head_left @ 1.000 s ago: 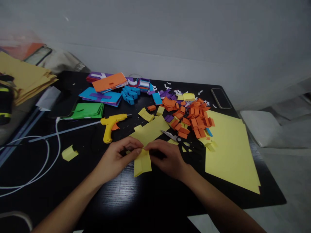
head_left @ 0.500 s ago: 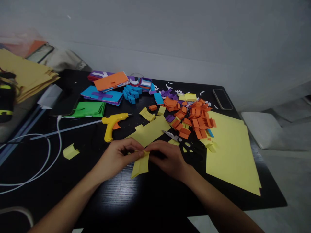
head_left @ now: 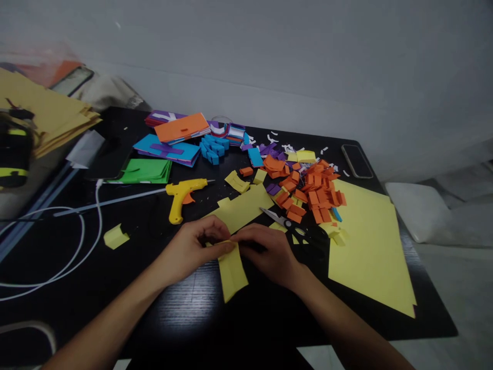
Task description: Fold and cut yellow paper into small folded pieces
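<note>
Both hands meet above the near middle of the black table. My left hand (head_left: pixel 196 249) pinches the upper edge of a creased strip of yellow paper (head_left: pixel 232 272), thumb on the near side. From the other side my right hand (head_left: pixel 269 252) has its fingertips closed on the same edge; its lower fingers are in shadow. The strip hangs down toward me, with a fold line along it. Just beyond the hands lies a larger yellow paper piece (head_left: pixel 246 205). Black-handled scissors (head_left: pixel 287 222) rest by the right hand, and a yellow glue gun (head_left: pixel 179 198) lies beyond the left.
Folded orange paper pieces (head_left: pixel 318 190) are heaped at the right, beside yellow sheets (head_left: pixel 365 252). A phone (head_left: pixel 357 161) lies at the far right edge. Folded blue card (head_left: pixel 169 150) and green paper (head_left: pixel 144 170) sit at the back left. A white cable (head_left: pixel 100 221) loops across the left.
The yellow strip has swung and turned between my fingers, its loose end now hanging lower and further right. Both hands keep their pinch. The view has shifted slightly.
</note>
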Motion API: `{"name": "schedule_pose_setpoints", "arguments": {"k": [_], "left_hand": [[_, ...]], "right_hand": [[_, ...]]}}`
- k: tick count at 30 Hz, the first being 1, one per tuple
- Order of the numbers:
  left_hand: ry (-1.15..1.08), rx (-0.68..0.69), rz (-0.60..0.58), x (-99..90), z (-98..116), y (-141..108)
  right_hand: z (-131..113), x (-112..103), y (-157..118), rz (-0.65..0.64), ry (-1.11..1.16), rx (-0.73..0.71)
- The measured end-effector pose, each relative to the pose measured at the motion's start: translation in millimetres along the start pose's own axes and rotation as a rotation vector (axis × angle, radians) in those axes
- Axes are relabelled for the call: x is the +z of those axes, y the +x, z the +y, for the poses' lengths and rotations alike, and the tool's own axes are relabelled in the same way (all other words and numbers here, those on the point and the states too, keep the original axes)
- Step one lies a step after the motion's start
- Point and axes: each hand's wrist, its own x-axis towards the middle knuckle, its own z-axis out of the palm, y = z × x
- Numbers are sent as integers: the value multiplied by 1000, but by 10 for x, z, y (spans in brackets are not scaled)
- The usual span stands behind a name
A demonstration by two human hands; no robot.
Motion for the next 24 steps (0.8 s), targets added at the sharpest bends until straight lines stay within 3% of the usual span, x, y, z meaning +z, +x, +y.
{"name": "schedule_pose_setpoints", "arguments": {"k": [6, 14, 24], "left_hand": [[13, 36, 55, 35, -31, -12], [26, 51, -19, 17, -40, -1], [-16, 13, -23, 31, -62, -6]], "right_hand": [[-37, -28, 15, -20, 12, 45], [13, -16, 5, -69, 49, 49], [11, -78, 25, -147, 21, 86]]}}
